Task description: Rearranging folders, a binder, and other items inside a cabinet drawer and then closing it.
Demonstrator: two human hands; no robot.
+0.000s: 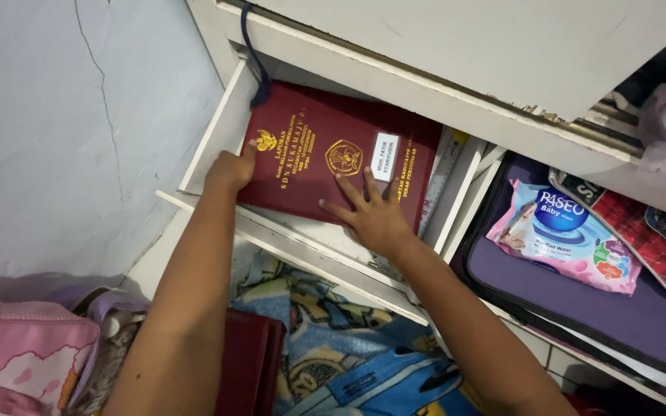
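Observation:
A dark red folder [310, 154] with gold emblems and a small white label lies flat in an open white drawer [213, 139]. My left hand [231, 168] grips the folder's near left corner, thumb on its cover. My right hand [371, 212] rests flat on the folder's lower right part, fingers spread. The folder's far edge is hidden under the cabinet front above.
A pack of wet wipes [560, 235] lies on a purple surface [618, 316] to the right, beside a red checked item [641, 239]. A patterned blue cloth [348, 354] and another dark red folder [248, 370] lie below the drawer. A pink bag [25, 350] sits at lower left.

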